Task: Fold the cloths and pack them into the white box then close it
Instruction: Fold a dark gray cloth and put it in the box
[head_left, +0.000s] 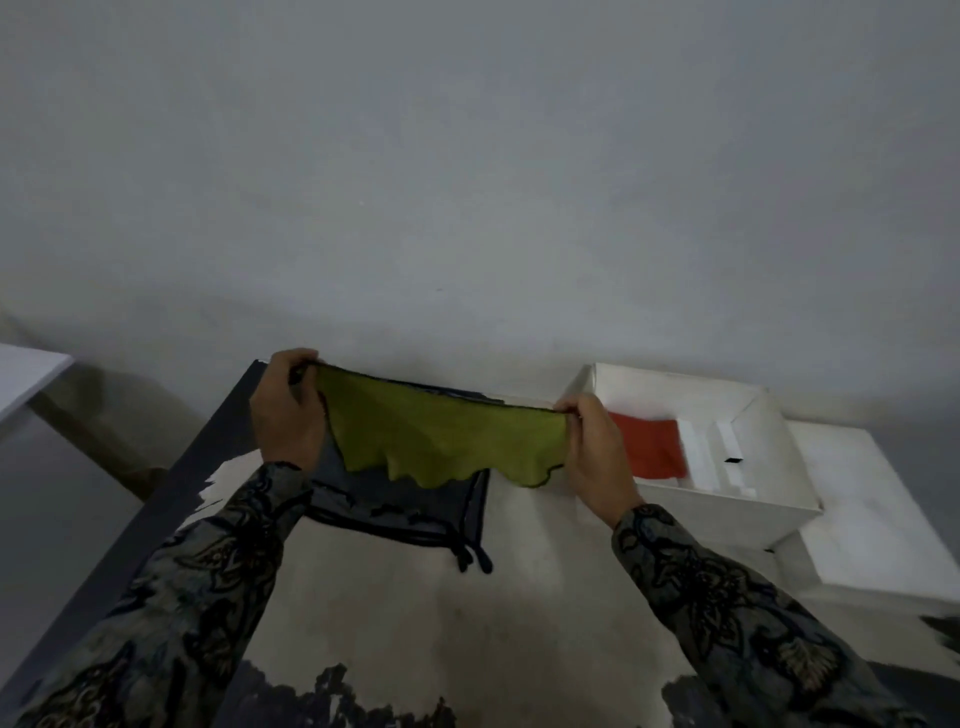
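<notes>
A green cloth (441, 441) of soft, matte fabric with a thin dark stitched hem is being held up above the surface (519, 597), stretched between two hands. Its top edge is being pulled nearly taut, while the lower edge is hanging in loose, wavy scallops. The left hand (288, 410) is gripping the left upper corner, fingers curled round the fabric; the right hand (597, 447) is pinching the right upper corner in the same way. Both forearms are being covered by sleeves (197, 597) of a dark, ornately patterned cloth.

Beneath the green cloth, a dark grey cloth (395, 504) with black edging is lying flat and roughly square on the surface, two small black loops trailing from its near corner. The surface is being shown as pale and worn, with darker patches where the finish is flaking near its edges.

To the right, the white box (727, 512), rectangular and made of stiff card, is standing open. Inside it, a folded orange-red cloth (652, 449) is lying against the left wall, beside white card pieces. A small black mark is showing inside; no writing can be read.
</notes>
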